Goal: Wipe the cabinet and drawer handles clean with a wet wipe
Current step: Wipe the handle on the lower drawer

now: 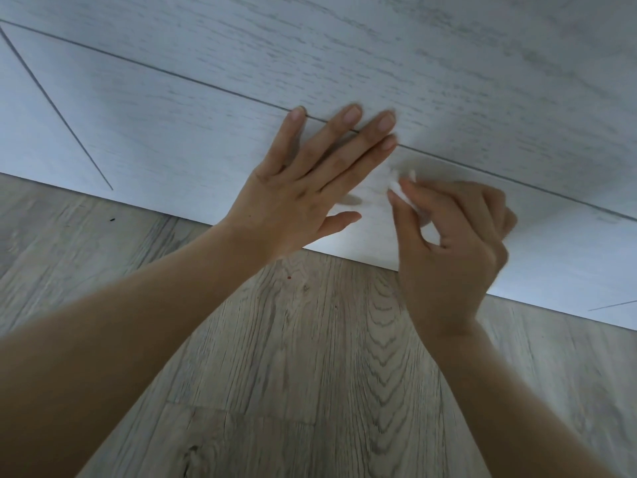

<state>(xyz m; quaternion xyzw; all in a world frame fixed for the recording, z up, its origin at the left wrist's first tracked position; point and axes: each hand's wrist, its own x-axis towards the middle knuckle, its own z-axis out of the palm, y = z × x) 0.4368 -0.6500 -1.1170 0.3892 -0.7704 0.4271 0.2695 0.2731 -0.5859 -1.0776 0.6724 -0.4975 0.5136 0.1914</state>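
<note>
A white cabinet (344,63) with a faint wood pattern is seen from above, low down near the floor. Thin dark lines are seen running across its front, where one panel meets the next. No handle that sticks out can be made out on these panels. The left hand (303,188) is laid flat against the lower panel (172,157). Its fingers are stretched out straight and spread a little, and nothing is held in them. The tips of these fingers are placed right on the long dark line between the lower panel and the one above it. The thumb is pointed out to the side, lower on the same panel. The right hand (458,243) is held just beside the left hand, a little lower and to the right. Its fingers are curled, and a small white wipe (406,193) is pinched between the thumb and the first fingers. The wipe is bunched up, and only a small part of it can be seen past the fingertips. It is held close to the lower panel, just under the dark line, but whether it is touching the panel cannot be told. A grey wood floor (310,374) is seen under both arms, and the bottom edge of the cabinet is met by it.
</note>
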